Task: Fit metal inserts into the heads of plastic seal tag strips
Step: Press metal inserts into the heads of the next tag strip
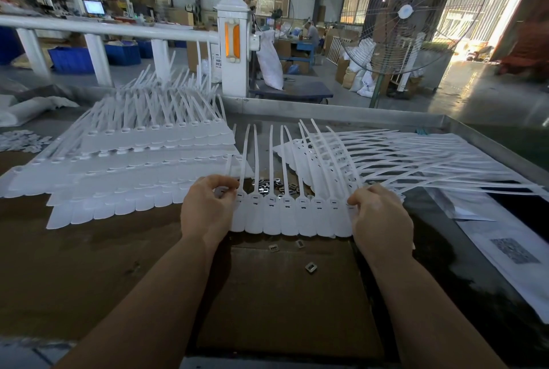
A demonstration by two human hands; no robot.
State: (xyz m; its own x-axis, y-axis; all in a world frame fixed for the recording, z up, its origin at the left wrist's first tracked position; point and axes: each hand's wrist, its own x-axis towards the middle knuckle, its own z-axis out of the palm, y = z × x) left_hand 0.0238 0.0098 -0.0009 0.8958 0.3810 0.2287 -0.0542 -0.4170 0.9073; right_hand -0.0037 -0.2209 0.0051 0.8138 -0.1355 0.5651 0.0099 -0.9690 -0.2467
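Note:
A joined row of white plastic seal tag strips (pixel 292 218) lies across the table's middle, heads in a line and tails pointing away. My left hand (pixel 208 211) pinches the row's left end at the head. At the right end, my right hand (pixel 378 214) grips the row with curled fingers. Small metal inserts (pixel 271 186) lie in a loose heap just behind the row. A few more metal inserts (pixel 310 267) are scattered on the table in front of it.
Stacked rows of strips (pixel 133 160) cover the table's left. Another pile (pixel 401 154) fans out at the right, by the raised metal rim (pixel 481 138). Printed paper sheets (pixel 511 252) lie at the right edge. A white railing and a standing fan are beyond.

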